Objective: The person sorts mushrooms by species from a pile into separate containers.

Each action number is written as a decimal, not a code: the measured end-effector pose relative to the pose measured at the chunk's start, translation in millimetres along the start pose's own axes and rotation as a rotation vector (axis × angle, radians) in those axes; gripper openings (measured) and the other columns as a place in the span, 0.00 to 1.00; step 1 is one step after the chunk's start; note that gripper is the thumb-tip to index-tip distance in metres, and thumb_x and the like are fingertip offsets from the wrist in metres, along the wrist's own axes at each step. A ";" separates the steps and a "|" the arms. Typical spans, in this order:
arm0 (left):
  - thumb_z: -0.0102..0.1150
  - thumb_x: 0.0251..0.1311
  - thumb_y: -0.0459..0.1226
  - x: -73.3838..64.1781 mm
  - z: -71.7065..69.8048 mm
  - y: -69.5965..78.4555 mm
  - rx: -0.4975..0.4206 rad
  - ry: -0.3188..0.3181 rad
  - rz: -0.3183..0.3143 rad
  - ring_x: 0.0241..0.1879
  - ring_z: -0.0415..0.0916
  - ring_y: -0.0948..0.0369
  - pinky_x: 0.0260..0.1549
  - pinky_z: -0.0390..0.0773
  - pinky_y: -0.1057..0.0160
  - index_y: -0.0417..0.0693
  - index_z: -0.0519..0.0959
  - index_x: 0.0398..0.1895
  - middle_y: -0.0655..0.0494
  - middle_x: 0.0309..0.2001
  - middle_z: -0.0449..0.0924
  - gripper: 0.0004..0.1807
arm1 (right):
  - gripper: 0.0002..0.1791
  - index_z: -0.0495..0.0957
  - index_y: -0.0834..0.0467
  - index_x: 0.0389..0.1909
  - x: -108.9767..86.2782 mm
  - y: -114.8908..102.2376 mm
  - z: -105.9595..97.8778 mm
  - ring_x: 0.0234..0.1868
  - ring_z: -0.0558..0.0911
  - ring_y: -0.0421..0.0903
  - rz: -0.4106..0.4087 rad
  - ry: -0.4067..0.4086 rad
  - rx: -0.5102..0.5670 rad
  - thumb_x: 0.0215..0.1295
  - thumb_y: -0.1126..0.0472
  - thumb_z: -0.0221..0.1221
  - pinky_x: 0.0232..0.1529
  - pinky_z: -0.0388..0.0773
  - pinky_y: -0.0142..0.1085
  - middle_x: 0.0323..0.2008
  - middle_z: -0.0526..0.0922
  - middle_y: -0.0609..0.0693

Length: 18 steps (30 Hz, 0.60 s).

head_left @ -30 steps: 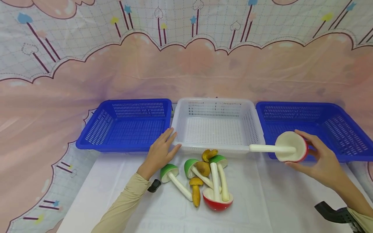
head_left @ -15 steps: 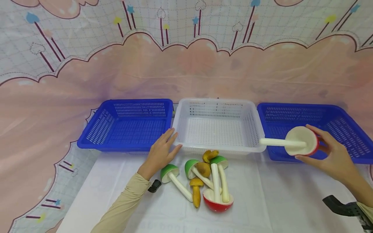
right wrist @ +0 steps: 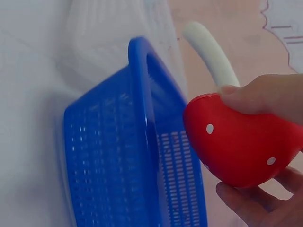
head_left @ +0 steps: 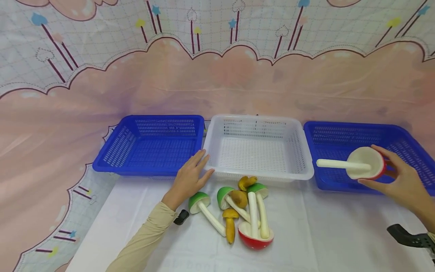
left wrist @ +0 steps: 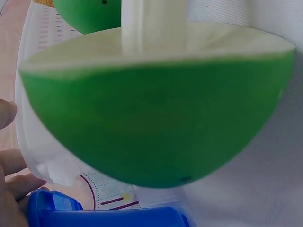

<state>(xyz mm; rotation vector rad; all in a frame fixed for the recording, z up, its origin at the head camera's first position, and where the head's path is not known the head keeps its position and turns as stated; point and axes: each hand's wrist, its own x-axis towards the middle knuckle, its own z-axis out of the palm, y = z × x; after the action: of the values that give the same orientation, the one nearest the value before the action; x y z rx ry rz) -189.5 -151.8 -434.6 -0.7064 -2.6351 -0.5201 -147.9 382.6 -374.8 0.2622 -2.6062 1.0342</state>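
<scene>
My right hand (head_left: 404, 179) grips a toy mushroom by its red, white-dotted cap (right wrist: 236, 142), thumb on one side and fingers on the other. Its pale stem (head_left: 334, 164) points left, and the mushroom is held over the right blue basket (head_left: 353, 189). My left hand (head_left: 188, 179) has its fingers extended, resting at the adjoining rims of the left blue basket (head_left: 142, 172) and the white basket (head_left: 258, 176). Close to the left wrist lies a green-capped mushroom (head_left: 199, 202), which fills much of the left wrist view.
In front of the white basket lies a pile of toy mushrooms: a green-capped one (head_left: 224, 196), a brown one (head_left: 230, 226), an upturned red-capped one (head_left: 255, 241) and others. A patterned cloth (head_left: 238, 83) hangs behind the three baskets.
My right hand has carried the red-capped mushroom rightward, from the right blue basket's front left corner to over its inside. The left hand stays at the rims; the view has shifted slightly.
</scene>
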 end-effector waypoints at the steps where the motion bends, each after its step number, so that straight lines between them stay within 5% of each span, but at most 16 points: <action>1: 0.54 0.65 0.48 -0.3 0.7 -0.1 0.002 0.001 0.001 0.67 0.58 0.47 0.63 0.62 0.47 0.37 0.70 0.62 0.41 0.66 0.63 0.29 | 0.53 0.59 0.54 0.71 0.3 2.1 -0.8 0.40 0.66 0.17 0.008 -0.004 -0.009 0.41 0.72 0.73 0.32 0.68 0.10 0.49 0.62 0.24; 14: 0.54 0.65 0.47 -0.4 2.0 -0.8 0.017 0.008 0.016 0.67 0.58 0.47 0.64 0.61 0.48 0.36 0.71 0.62 0.41 0.66 0.64 0.29 | 0.50 0.57 0.60 0.70 12.5 35.0 -1.0 0.37 0.64 0.18 0.044 -0.057 -0.046 0.45 0.70 0.72 0.29 0.68 0.11 0.47 0.61 0.27; 18: 0.53 0.65 0.47 -0.5 1.9 -0.9 0.017 -0.001 0.009 0.67 0.58 0.48 0.64 0.61 0.48 0.37 0.70 0.63 0.41 0.66 0.64 0.29 | 0.50 0.57 0.65 0.68 16.5 44.5 0.4 0.34 0.61 0.19 0.055 -0.098 -0.112 0.45 0.67 0.74 0.24 0.69 0.14 0.47 0.71 0.51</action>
<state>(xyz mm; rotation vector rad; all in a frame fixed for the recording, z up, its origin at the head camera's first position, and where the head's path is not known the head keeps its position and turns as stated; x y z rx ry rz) -190.0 -151.9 -436.7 -0.7136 -2.6331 -0.4937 -176.0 413.6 -397.3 0.2213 -2.7625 0.9099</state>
